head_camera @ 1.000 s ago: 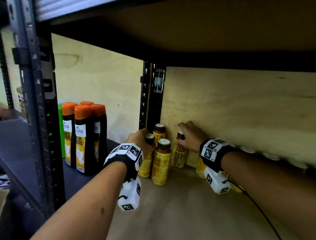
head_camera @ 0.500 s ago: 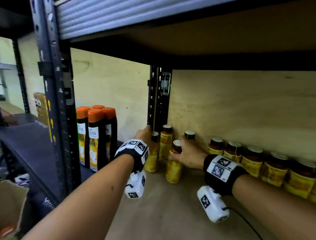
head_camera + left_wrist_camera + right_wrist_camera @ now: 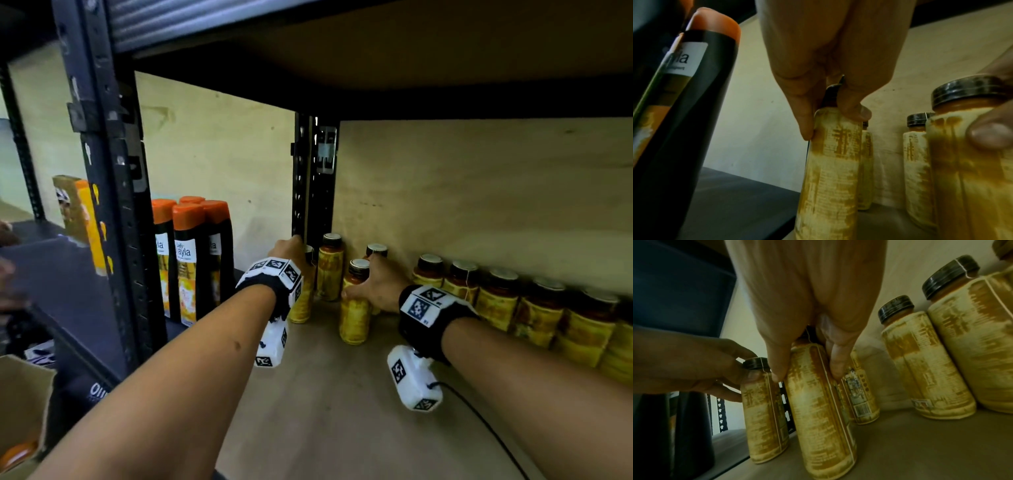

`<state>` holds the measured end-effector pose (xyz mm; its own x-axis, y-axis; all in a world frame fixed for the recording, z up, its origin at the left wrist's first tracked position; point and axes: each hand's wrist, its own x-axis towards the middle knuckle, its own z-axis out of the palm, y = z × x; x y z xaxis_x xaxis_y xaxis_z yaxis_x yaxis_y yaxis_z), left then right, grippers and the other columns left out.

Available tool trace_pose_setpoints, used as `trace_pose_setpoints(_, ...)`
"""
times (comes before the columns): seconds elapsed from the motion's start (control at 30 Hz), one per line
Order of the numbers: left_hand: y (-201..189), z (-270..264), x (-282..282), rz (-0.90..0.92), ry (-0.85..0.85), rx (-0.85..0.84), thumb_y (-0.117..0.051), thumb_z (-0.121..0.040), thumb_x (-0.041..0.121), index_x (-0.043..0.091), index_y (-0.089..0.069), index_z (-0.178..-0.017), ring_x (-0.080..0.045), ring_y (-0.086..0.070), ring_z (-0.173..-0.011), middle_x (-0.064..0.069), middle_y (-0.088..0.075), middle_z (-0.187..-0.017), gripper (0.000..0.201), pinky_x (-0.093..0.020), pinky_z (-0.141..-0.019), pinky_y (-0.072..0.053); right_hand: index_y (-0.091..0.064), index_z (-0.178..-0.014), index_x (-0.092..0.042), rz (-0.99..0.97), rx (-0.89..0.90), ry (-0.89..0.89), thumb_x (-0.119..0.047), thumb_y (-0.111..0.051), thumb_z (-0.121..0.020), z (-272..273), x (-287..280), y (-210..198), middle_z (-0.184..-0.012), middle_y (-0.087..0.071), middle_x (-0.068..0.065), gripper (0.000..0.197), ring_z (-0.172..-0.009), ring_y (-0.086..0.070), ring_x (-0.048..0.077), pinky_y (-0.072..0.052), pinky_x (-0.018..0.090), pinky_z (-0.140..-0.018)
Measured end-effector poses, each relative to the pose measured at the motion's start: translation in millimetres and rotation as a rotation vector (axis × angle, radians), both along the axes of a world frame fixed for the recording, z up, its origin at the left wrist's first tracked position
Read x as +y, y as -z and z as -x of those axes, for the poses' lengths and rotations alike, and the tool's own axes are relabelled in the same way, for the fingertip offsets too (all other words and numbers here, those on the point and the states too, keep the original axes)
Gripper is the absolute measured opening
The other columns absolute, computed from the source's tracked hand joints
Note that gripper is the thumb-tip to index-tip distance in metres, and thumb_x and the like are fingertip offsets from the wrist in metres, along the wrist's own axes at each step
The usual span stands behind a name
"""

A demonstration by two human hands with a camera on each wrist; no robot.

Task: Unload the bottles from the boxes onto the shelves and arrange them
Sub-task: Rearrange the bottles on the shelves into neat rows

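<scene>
Gripping one yellow bottle [image 3: 830,170] with my left hand [image 3: 830,53], my right hand [image 3: 807,293] fingers clamp another bottle [image 3: 822,410] just beside it.

Right hand [image 3: 803,308] grips the shoulder of an upright yellow-label bottle [image 3: 824,410] on the shelf board [image 3: 920,447]; left hand [image 3: 694,363] holds a neighbouring bottle [image 3: 764,417] at left, more bottles [image 3: 925,369] standing right.

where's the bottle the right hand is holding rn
In the head view the yellow bottle stands on the wooden shelf left of centre, gripped by the right hand, just right of the bottle in the left hand.
</scene>
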<state>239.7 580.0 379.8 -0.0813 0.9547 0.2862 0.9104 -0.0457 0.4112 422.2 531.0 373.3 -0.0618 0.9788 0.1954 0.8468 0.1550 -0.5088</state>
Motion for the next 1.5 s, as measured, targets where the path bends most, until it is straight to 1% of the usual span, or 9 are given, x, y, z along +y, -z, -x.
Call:
trace_pose_setpoints(0.17, -10, 10, 6, 0.073, -0.008, -0.106, -0.076, -0.076, 0.030, 0.007, -0.063, -0.108, -0.033, -0.064, -0.096, -0.011, -0.065, -0.100, 0.042, -0.030, -0.072, -0.047, -0.047, -0.126, -0.009, 0.014, 0.001, -0.004, -0.036, -0.082, -0.073, 3, 4, -1, -0.122, -0.059, 0.007, 0.069, -0.111, -0.058, 0.025, -0.044, 0.029, -0.081)
trace_pose_setpoints(0.4, 2, 11, 9, 0.031, -0.058, -0.222, -0.078, -0.073, 0.033, 0.009, -0.067, -0.100, -0.030, -0.066, -0.088, -0.011, -0.068, -0.097, 0.038, -0.037, -0.080, -0.057, -0.047, -0.123, -0.012, 0.021, 0.037, -0.006, -0.033, -0.083, -0.073, 1, 3, 1, -0.122, -0.060, 0.007, 0.065, -0.113, -0.058, 0.026, -0.048, 0.036, -0.094)
trace_pose_setpoints(0.63, -21, -1, -12, 0.046, -0.008, 0.008, -0.067, -0.084, 0.033, 0.007, -0.053, -0.116, -0.030, -0.060, -0.102, -0.012, -0.061, -0.119, 0.044, -0.027, -0.074, -0.041, -0.038, -0.141, -0.011, 0.000, 0.139, -0.029, -0.050, -0.075, -0.077, -1, -19, -7, -0.138, -0.052, 0.007, 0.084, -0.124, -0.052, 0.026, -0.045, 0.038, -0.101)
trace_pose_setpoints(0.73, -46, -17, -25, -0.076, 0.072, 0.054, -0.066, -0.084, 0.035, 0.009, -0.047, -0.129, -0.035, -0.059, -0.109, -0.015, -0.060, -0.123, 0.055, -0.031, -0.075, -0.048, -0.052, -0.130, -0.009, -0.264, 0.245, 0.067, -0.049, -0.068, -0.084, -36, -32, -27, -0.124, -0.060, 0.006, 0.063, -0.114, -0.058, 0.025, -0.047, 0.029, -0.088)
trace_pose_setpoints(0.87, -62, -71, -36, -0.195, 0.229, -0.009, -0.063, -0.086, 0.030, 0.016, -0.046, -0.137, -0.032, -0.054, -0.120, -0.014, -0.054, -0.133, 0.055, -0.037, -0.095, -0.049, -0.056, -0.117, -0.008, -0.140, -0.160, 0.285, -0.039, -0.059, -0.092, -100, -36, -45, -0.121, -0.057, 0.016, 0.040, -0.117, -0.053, 0.037, -0.043, 0.044, -0.100)
trace_pose_setpoints(0.97, -50, -125, -31, -0.137, 0.334, -0.121, -0.063, -0.085, 0.029, 0.020, -0.050, -0.133, -0.026, -0.056, -0.117, -0.009, -0.057, -0.130, 0.050, -0.032, -0.096, -0.048, -0.050, -0.118, -0.014, 0.028, -0.539, 0.319, -0.038, -0.057, -0.091, -120, -41, -33, -0.119, -0.054, 0.012, 0.037, -0.117, -0.051, 0.036, -0.034, 0.053, -0.104)
trace_pose_setpoints(1.17, -2, -190, -15, 0.077, 0.311, -0.458, -0.068, -0.085, 0.035, 0.013, -0.040, -0.142, -0.030, -0.050, -0.126, -0.011, -0.050, -0.140, 0.067, -0.033, -0.102, -0.043, -0.044, -0.132, -0.016, -0.288, -0.732, 0.233, -0.031, -0.059, -0.086, -121, -74, -1, -0.127, -0.051, 0.010, 0.051, -0.122, -0.044, 0.032, -0.027, 0.050, -0.102)
trace_pose_setpoints(1.27, 14, -202, -14, 0.089, 0.353, -0.483, -0.064, -0.089, 0.032, 0.008, -0.052, -0.133, -0.031, -0.054, -0.122, -0.011, -0.057, -0.132, 0.051, -0.032, -0.098, -0.044, -0.043, -0.133, -0.017, -0.262, -0.641, 0.189, -0.034, -0.060, -0.088, -121, -84, 5, -0.131, -0.048, 0.012, 0.051, -0.123, -0.044, 0.033, -0.033, 0.047, -0.099)
trace_pose_setpoints(1.5, 17, -181, -54, -0.006, 0.360, -0.312, -0.059, -0.086, 0.023, 0.016, -0.068, -0.103, -0.033, -0.065, -0.097, -0.011, -0.070, -0.100, 0.021, -0.031, -0.075, -0.049, -0.060, -0.111, -0.014, -0.240, 0.041, 0.037, -0.025, -0.070, -0.081, -129, -97, 11, -0.109, -0.067, 0.008, 0.033, -0.101, -0.063, 0.029, -0.054, 0.043, -0.081)
